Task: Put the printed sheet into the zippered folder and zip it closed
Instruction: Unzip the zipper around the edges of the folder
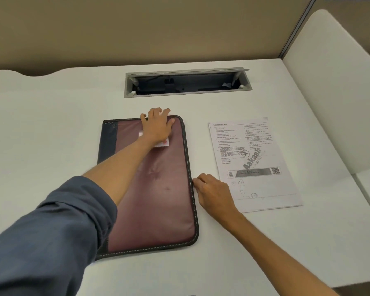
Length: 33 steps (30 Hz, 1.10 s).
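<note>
The maroon zippered folder [158,189] is laid flat at centre frame on the white counter [51,135] — its top edge is pressed by the spread left hand [158,127]. The right hand [214,191], grip pinched at the folder's right zipper edge, is seen beside the printed sheet [254,163] at right — outside the folder.

Folder [156,189] — maroon leather-like panel, soft sheen, stitched dark edging; sheet [254,161] — matt paper; desk [51,129] smooth white.
</note>
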Available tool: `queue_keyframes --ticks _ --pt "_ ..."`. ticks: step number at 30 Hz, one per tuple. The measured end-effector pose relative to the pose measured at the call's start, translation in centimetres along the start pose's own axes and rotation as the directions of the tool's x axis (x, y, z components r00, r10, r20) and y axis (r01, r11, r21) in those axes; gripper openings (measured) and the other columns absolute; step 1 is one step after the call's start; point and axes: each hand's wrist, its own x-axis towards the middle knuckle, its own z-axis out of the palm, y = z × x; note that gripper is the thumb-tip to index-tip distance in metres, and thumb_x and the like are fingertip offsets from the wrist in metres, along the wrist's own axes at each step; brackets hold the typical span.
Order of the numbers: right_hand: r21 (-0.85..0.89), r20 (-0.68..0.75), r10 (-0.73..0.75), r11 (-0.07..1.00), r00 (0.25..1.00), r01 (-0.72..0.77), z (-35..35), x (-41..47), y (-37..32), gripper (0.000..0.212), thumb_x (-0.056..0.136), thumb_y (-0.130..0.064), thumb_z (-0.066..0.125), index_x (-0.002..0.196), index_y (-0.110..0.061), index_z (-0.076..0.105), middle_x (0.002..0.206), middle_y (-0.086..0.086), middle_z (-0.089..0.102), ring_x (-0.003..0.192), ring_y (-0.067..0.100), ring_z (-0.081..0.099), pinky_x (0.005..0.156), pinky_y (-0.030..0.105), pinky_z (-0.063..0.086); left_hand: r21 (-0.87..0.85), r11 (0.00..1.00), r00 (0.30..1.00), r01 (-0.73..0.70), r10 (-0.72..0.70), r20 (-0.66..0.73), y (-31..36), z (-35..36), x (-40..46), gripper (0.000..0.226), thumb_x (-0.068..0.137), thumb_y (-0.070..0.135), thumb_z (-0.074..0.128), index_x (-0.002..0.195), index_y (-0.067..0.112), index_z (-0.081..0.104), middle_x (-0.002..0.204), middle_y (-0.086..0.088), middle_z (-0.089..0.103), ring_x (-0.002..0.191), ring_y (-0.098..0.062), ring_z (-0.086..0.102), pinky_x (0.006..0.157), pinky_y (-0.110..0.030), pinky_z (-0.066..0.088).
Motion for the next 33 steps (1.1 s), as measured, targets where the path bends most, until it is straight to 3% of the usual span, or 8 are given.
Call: queue_keyframes --ticks 3,7,14,22,29,33 --pt "0.022 -0.006 0.042 0.999 0.999 -0.042 0.3 0.2 -0.1 0.007 0.088 -0.011 0.063 0.092 -0.010 0.069 0.085 0.003 0.066 0.076 0.025 0.063 0.050 0.036 0.051 0.004 0.995 0.993 -0.104 0.103 0.056 1.3 0.2 -4.3 0.056 0.097 0.045 0.038 0.150 0.031 0.025 0.160 -0.012 0.012 0.147 -0.030 0.004 0.111 -0.062 0.009" --pt "0.008 -0.006 0.042 0.999 0.999 -0.042 0.3 0.4 0.1 0.015 0.094 -0.017 0.054 0.099 -0.013 0.067 0.091 0.002 0.065 0.083 0.024 0.061 0.056 0.038 0.051 -0.021 0.968 0.947 -0.251 0.251 0.203 1.4 1.6 -11.0 0.056 0.095 0.060 0.030 0.148 0.047 0.019 0.163 -0.003 -0.006 0.148 -0.029 -0.014 0.110 -0.067 -0.007" --pt "-0.062 0.052 -0.027 0.998 0.998 0.030 -0.3 -0.1 0.0 0.017 0.093 -0.010 0.050 0.099 -0.010 0.066 0.091 0.004 0.062 0.086 0.026 0.059 0.057 0.036 0.044 0.109 0.952 0.955 -0.285 0.271 0.123 1.0 2.3 -13.6 0.049 0.099 0.053 0.019 0.148 0.048 0.017 0.163 -0.002 0.000 0.148 -0.030 -0.006 0.111 -0.067 -0.003" --pt "-0.068 0.094 -0.024 0.997 0.995 0.031 -0.3 -4.2 -0.9 0.018 0.090 -0.007 0.049 0.095 -0.011 0.065 0.091 0.002 0.061 0.086 0.025 0.057 0.055 0.033 0.037 0.132 0.956 0.961 -0.263 0.248 0.118 0.9 2.6 -13.7 0.051 0.097 0.056 0.012 0.148 0.051 0.012 0.163 -0.001 0.000 0.149 -0.030 -0.005 0.113 -0.065 -0.002" --pt "-0.048 0.074 0.018 0.999 0.997 -0.014 -0.2 -9.2 -2.4 0.010 0.078 -0.002 0.064 0.078 -0.011 0.065 0.076 0.001 0.060 0.068 0.023 0.057 0.044 0.031 0.037 0.154 0.959 0.968 -0.238 0.222 0.115 1.1 2.5 -13.9 0.051 0.096 0.059 0.010 0.147 0.053 0.010 0.163 0.003 0.001 0.148 -0.032 -0.005 0.113 -0.064 -0.002" --pt "-0.049 0.022 0.046 0.998 0.999 -0.045 -0.4 -11.2 -3.4 0.020 0.061 0.004 0.074 0.066 -0.012 0.063 0.066 -0.001 0.056 0.056 0.020 0.054 0.037 0.027 0.033 0.155 0.963 0.975 -0.219 0.208 0.084 1.2 2.6 -14.2 0.051 0.096 0.059 0.011 0.146 0.054 0.010 0.163 0.003 0.005 0.148 -0.031 -0.002 0.115 -0.062 0.001"
